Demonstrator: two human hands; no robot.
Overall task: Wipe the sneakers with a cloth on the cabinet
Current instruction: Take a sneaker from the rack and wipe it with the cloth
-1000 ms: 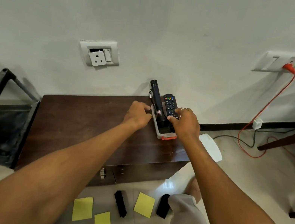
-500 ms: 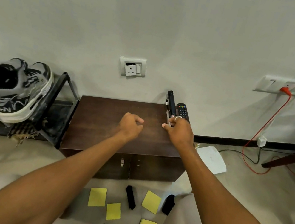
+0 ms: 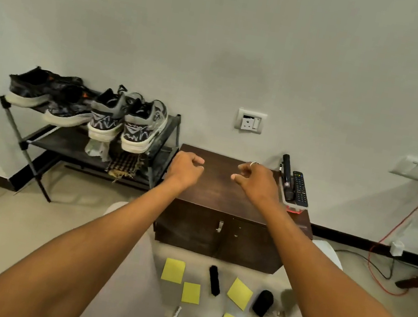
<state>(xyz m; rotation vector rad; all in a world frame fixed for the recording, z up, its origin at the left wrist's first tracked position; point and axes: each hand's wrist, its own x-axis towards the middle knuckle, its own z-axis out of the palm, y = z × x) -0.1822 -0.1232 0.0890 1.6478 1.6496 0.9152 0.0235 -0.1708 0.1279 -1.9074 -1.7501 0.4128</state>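
A grey-and-white pair of sneakers (image 3: 127, 121) stands on the top shelf of a black shoe rack (image 3: 170, 134), left of the dark brown cabinet (image 3: 221, 191). A darker pair (image 3: 45, 98) sits further left on that shelf. A checked cloth (image 3: 124, 165) and a pale cloth (image 3: 95, 149) lie on the shelf below. My left hand (image 3: 185, 167) hovers over the cabinet's left end, fingers loosely curled, holding nothing. My right hand (image 3: 254, 180) hovers over the cabinet's middle, also loosely curled and holding nothing.
A small tray (image 3: 294, 207) with a black torch (image 3: 286, 169) and a remote (image 3: 300, 187) sits at the cabinet's right end. Yellow notes (image 3: 173, 270) and a black brush (image 3: 214, 281) lie on the floor in front. A red cable (image 3: 400, 225) hangs at right.
My right hand has let go of the tray and drawn left over the cabinet. My left hand has moved left too. The view has pulled back, bringing the shoe rack in.
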